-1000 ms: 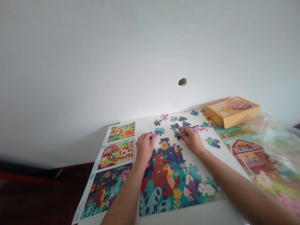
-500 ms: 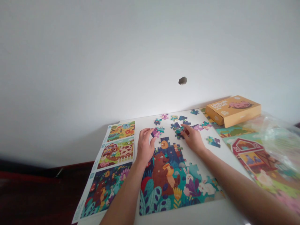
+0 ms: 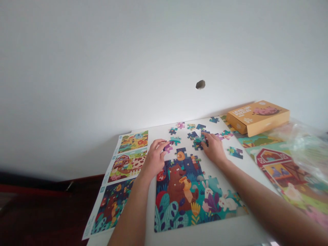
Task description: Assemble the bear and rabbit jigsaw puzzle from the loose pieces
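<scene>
My left hand (image 3: 154, 159) is at the upper left of a partly joined jigsaw puzzle (image 3: 188, 191) showing a bear and rabbits. Its thumb and index finger are around the left side of a purple puzzle piece (image 3: 168, 147). A teal puzzle piece (image 3: 175, 140) lies just beyond that one. My right hand (image 3: 214, 147) rests over loose pieces above the puzzle, thumb and index finger apart. Its fingertips are at the edge of a dark teal puzzle piece (image 3: 198, 143); the other fingers partly cover pieces behind.
Several loose pieces (image 3: 192, 135) lie toward the wall. A sheet with three pictures (image 3: 129, 164) is at the left. To the right are a yellow puzzle box (image 3: 258, 118), a farm picture (image 3: 284, 177) and crumpled clear plastic (image 3: 307, 147). A lone piece (image 3: 235, 152) lies beside my right wrist.
My left hand has shifted slightly left, and the purple piece now sits a little farther from the teal one. My right hand has moved slightly right, uncovering more of the dark teal piece.
</scene>
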Tool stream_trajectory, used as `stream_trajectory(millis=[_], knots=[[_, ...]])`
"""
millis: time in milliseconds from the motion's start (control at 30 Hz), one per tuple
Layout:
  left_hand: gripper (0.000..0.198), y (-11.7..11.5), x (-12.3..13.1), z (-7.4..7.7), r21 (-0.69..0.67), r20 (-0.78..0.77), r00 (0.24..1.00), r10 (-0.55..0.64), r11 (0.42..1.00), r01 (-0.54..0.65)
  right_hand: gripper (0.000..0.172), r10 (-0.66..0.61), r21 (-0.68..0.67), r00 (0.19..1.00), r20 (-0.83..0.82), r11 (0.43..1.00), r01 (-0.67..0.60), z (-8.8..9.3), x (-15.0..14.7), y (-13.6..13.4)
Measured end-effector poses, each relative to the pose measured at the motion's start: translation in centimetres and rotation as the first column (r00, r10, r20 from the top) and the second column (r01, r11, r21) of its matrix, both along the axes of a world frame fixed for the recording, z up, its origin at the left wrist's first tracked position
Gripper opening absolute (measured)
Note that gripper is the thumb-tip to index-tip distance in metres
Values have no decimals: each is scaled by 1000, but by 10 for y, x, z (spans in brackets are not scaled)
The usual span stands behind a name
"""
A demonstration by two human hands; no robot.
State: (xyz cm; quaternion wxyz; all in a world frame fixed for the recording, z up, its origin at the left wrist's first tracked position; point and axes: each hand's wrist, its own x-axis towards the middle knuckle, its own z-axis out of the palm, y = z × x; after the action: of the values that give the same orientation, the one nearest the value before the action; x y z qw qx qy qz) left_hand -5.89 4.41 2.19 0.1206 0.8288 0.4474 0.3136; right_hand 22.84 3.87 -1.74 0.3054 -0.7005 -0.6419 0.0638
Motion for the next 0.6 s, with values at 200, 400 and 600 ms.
stream_trajectory(millis=[200,400,600], knots=[[65,1,-3,-11,-133,-118,991,-56,990,40,41,-51,8,998,24,999,51,1,-2,-2],[38,-1,0,-7,-97,-350,915,199,964,-246,37,-47,-1,999,13,999,47,5,-5,-4],[27,-5,7,-6,-120,-391,899,197,958,-262,37,-35,-17,999,28,999,36,3,-8,-5]])
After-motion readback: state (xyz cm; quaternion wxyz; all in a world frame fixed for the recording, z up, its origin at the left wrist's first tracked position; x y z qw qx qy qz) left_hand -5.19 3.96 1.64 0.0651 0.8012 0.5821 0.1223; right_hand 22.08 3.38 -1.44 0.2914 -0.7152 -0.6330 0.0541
